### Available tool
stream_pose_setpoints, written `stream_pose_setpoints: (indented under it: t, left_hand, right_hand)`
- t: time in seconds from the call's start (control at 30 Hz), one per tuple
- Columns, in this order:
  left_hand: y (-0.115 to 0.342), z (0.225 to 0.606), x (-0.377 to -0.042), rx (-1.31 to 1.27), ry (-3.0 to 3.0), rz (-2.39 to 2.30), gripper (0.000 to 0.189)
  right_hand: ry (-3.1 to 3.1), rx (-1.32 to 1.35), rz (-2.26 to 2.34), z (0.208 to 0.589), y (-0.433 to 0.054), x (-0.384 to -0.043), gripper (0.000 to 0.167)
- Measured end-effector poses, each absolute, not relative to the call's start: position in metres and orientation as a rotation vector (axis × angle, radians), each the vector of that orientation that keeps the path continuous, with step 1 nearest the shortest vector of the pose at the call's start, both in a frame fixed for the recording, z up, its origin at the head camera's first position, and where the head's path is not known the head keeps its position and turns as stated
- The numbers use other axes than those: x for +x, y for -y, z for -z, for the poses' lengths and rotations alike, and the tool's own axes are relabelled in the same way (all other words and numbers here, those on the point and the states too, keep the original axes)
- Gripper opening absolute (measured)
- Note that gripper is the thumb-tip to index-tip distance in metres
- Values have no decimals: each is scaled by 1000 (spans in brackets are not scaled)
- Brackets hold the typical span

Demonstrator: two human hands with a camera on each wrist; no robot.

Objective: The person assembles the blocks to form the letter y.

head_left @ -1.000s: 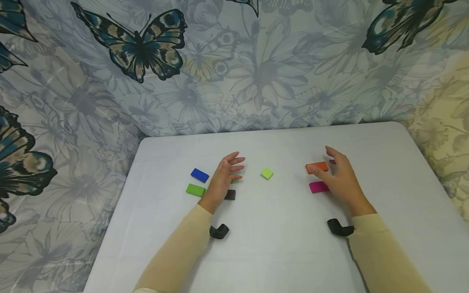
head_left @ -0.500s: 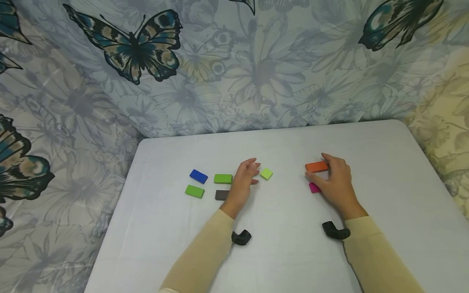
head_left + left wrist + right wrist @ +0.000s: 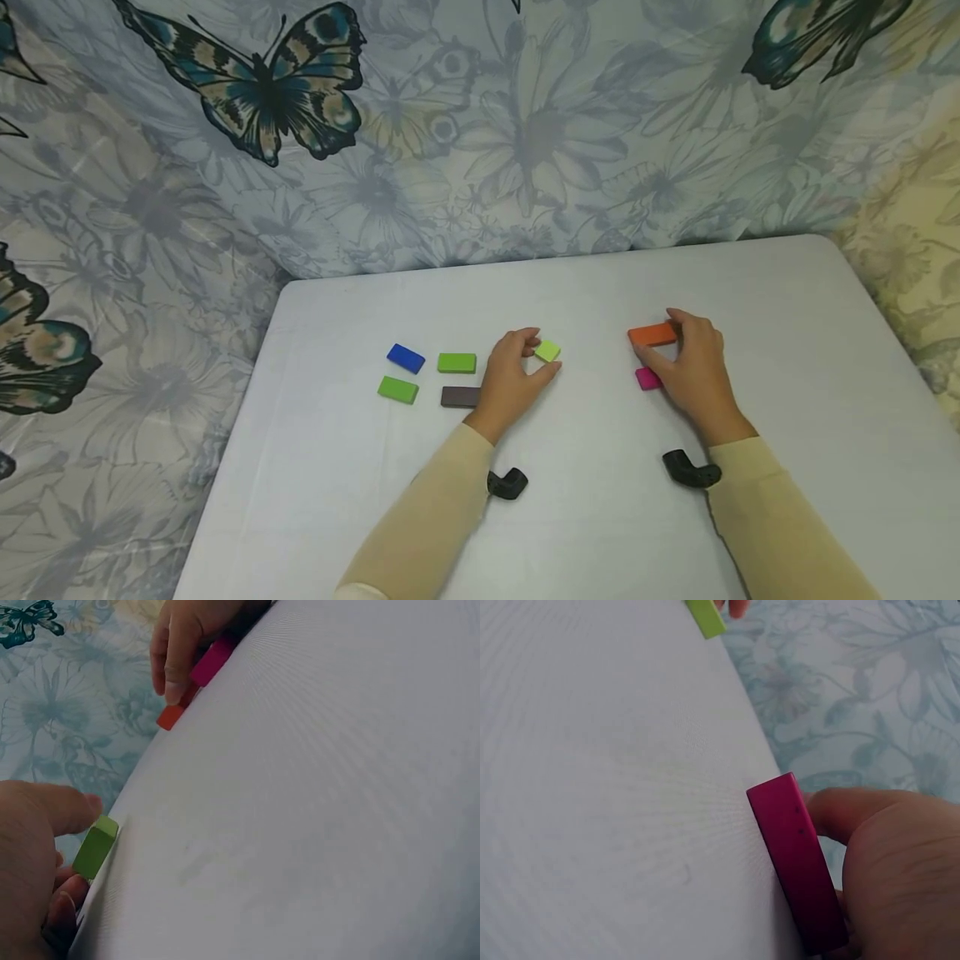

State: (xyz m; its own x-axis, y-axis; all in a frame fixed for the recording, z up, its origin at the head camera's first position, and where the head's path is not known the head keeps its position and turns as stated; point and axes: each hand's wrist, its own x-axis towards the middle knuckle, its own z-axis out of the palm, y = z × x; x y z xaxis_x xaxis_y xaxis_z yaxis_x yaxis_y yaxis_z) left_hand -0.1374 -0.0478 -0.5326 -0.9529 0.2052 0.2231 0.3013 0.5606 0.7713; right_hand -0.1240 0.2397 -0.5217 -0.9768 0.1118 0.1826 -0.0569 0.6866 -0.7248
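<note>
My left hand (image 3: 512, 379) has its thumb and fingers curled round a small light green block (image 3: 547, 351) near the table's middle. In the left wrist view, the thumb comes to one end of this block (image 3: 96, 847) and the fingers to the other. On the right, my right hand (image 3: 697, 375) holds the orange block (image 3: 651, 335) between thumb and forefinger. A magenta block (image 3: 795, 862) lies just in front of the orange one, partly hidden under the right hand in the head view.
Left of the left hand lie a blue block (image 3: 406, 358), two green blocks, one nearer (image 3: 397, 390) and one farther (image 3: 457, 363), and a dark grey block (image 3: 459, 397) partly covered by that hand. The white table (image 3: 585, 517) meets a butterfly-patterned curtain at its back edge.
The left hand has moved right, from over the green and grey blocks to the light green block, its thumb and fingers now round it. The right hand has closed in on the orange block.
</note>
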Motion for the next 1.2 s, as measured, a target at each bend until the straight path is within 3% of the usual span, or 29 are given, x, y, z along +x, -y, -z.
stream_pose_setpoints:
  t: [0.37,1.2]
  left_hand:
    - [48,531,-137,-438,2700,1245,36]
    - [51,527,-134,-442,2660,1233,31]
  right_hand:
    - [2700,-62,-1183,523,-243,-123,74]
    - [2740,-144,-1104,519,-241,-121,67]
